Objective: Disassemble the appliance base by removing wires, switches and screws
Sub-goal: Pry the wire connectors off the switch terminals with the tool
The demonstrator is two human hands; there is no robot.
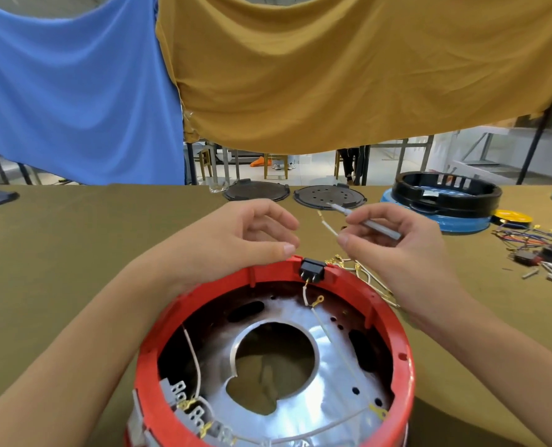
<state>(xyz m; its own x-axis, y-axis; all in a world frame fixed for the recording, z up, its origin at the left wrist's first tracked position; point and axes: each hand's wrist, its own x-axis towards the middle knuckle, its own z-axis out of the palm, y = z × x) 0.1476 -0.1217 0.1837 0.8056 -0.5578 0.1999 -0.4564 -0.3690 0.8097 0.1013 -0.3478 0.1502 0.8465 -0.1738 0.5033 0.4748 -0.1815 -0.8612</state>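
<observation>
Pinching thin white wire [328, 228] — right hand [394, 240]; round red base [268, 350].

A workshop: a cloth-covered tabletop [74, 240] strewn with stripped appliance bases [442, 201], loose wires [532, 237] and switches (more frame benches stand behind).

Red base [394, 321] at six o'clock, black switch [313, 270] on its far rim, left hand [236, 240] hovering open above rim, right hand [394, 243] pinching white wire [328, 226] and grey tube [374, 225], loose wires [532, 237] at three o'clock
</observation>
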